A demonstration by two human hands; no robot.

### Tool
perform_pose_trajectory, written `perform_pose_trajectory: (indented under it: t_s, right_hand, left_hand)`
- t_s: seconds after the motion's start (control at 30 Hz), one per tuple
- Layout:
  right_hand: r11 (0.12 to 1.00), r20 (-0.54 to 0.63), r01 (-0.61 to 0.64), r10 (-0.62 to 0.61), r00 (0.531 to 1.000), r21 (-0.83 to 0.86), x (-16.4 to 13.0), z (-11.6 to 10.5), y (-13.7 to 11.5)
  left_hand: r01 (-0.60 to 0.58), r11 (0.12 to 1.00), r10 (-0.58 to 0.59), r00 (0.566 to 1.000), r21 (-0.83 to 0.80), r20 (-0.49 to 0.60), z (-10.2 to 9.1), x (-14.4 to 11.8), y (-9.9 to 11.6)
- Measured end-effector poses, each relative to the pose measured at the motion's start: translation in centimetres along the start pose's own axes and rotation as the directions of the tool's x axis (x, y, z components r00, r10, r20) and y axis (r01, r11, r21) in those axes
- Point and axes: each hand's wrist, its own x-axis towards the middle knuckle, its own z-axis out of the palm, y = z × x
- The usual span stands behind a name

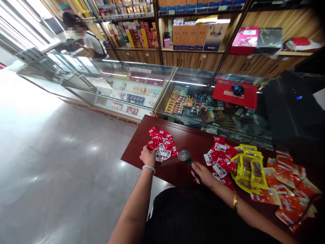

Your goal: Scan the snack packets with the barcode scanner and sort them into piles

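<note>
We are holding a handheld barcode scanner (185, 156) in our right hand (203, 174), fingers wrapped around its dark grip, the round head pointing up and left toward a small heap of red snack packets (162, 145) lying at the left end of the dark red worktop (137, 156). Our left hand (148, 156) is resting on the near edge of that heap, fingers curled onto the packets; whether it is pinching one we cannot tell. To scan well, in our judgement, we are wanting one packet drawn free and laid flat, printed code facing the head, with the scanner kept close and steady. Right of the scanner a second red pile (220, 161) is lying, then yellow packets (247, 166), then orange packets (286, 189) spreading to the far right. Beyond the worktop a glass display counter (142, 81) is running leftward, and another person (83, 39) is standing behind it near stocked shelves (142, 32)
</note>
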Motion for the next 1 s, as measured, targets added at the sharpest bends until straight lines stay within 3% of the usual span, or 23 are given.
perform_pose_trajectory:
  t_s: [0.1, 0.23, 0.4, 0.5, 0.63, 0.8, 1.0]
  right_hand:
    - [1.0, -0.012, -0.005, 0.005, 1.0, 0.003, -0.3, -0.2, 0.0]
    - [0.999, -0.025, -0.028, 0.029, 0.999, 0.024, -0.9, -0.5, -0.2]
    - [0.999, -0.019, 0.002, -0.001, 1.0, 0.032, -1.7, -1.2, -0.6]
    - [0.998, -0.019, 0.025, -0.023, 1.0, 0.063, -2.3, -1.7, -0.9]
    - [0.991, -0.038, 0.097, -0.094, 0.995, 0.091, -3.0, -3.0, -1.1]
    - [0.974, -0.153, 0.159, -0.134, 0.979, 0.162, -4.1, -5.7, -0.8]
    - [0.928, -0.4, 0.247, -0.122, 0.909, 0.28, -6.1, -9.1, -0.3]
  left_hand:
    - [0.008, 1.0, -0.009, 0.999, -0.023, -0.047, -0.1, 0.1, -0.9]
    - [-0.075, 0.994, 0.065, 0.989, -0.074, -0.131, -0.4, -0.5, -1.5]
    - [-0.154, 0.904, 0.142, 0.988, -0.399, -0.059, 0.2, -3.1, -0.2]
    - [-0.156, 0.779, 0.237, 0.97, -0.607, 0.055, 1.8, -5.7, 2.0]
    - [-0.075, 0.699, 0.323, 0.921, -0.711, 0.22, 4.8, -9.7, 5.7]
    - [0.108, 0.639, 0.407, 0.792, -0.761, 0.455, 7.4, -13.6, 10.9]
    - [0.094, 0.632, 0.502, 0.706, -0.769, 0.5, 9.2, -16.4, 15.8]
